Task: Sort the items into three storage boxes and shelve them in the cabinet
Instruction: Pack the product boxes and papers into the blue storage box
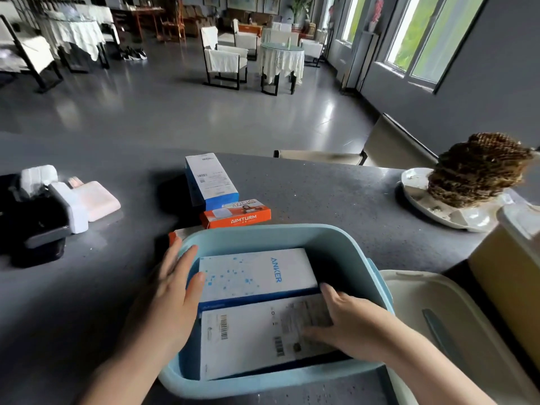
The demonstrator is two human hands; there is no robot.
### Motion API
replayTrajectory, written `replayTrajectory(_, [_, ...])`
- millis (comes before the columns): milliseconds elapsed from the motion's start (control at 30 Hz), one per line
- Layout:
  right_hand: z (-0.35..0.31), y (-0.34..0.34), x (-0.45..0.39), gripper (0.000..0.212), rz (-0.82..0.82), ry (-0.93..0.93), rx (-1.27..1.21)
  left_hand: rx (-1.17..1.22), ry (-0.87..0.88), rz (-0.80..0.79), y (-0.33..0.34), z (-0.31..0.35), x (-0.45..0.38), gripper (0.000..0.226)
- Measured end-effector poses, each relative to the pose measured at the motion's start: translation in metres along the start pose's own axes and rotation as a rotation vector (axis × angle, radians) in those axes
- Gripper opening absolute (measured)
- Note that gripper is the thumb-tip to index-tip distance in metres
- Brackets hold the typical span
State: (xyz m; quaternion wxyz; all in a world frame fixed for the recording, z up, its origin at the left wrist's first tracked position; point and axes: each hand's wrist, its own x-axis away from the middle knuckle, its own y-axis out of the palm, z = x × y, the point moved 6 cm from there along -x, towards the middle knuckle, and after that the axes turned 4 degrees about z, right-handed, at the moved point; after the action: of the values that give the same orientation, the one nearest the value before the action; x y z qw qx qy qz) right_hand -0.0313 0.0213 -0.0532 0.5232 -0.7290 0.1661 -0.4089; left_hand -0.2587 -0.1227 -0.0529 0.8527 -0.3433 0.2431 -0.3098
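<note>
Low in the middle of the head view, a light blue storage box sits on the dark grey countertop, and both hands are inside it. A white Anker box lies flat in the box's far half, and a second white carton, its barcode labels facing up, lies just in front of it. The left hand reaches over the left rim with straight fingers, their tips touching the left end of the Anker box. The right hand lies flat with extended fingers pressing on the right part of the labelled carton.

Just beyond the box's far rim, an orange MTURM carton lies on the counter, and a taller blue and white carton stands just behind it. At the left edge are white chargers and a pale pink pack, beside black items I cannot identify. At the lower right a cream lid lies beside the blue box, with a yellowish storage box further right. A white dish holding a brown woven object sits at the right.
</note>
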Motion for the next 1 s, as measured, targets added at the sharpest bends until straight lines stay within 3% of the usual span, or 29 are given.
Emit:
replayTrajectory(233, [-0.005,0.000,0.001,0.061,-0.079,0.039,-0.169,0.096,0.039,0.046,-0.001,0.003,-0.002,0.042])
replayTrajectory(367, [-0.008,0.002,0.001,0.080,-0.104,0.058,-0.246,0.101,0.038,0.038,0.000,0.003,-0.002,0.043])
replayTrajectory(467, [-0.010,0.000,0.004,0.081,-0.109,0.045,-0.301,0.088,0.029,0.031,-0.001,0.002,-0.002,0.043])
replayTrajectory(667, [-0.008,-0.003,0.006,0.040,-0.126,0.006,-0.371,0.046,0.025,0.021,0.001,0.000,-0.002,0.042])
replayTrajectory(867, [-0.008,-0.005,0.013,0.060,-0.118,0.008,-0.263,-0.010,0.042,-0.011,0.000,0.003,0.001,0.047])
replayTrajectory(1000, [-0.017,-0.009,0.021,0.064,-0.064,0.027,-0.226,-0.084,0.049,-0.023,-0.008,0.000,0.003,0.078])
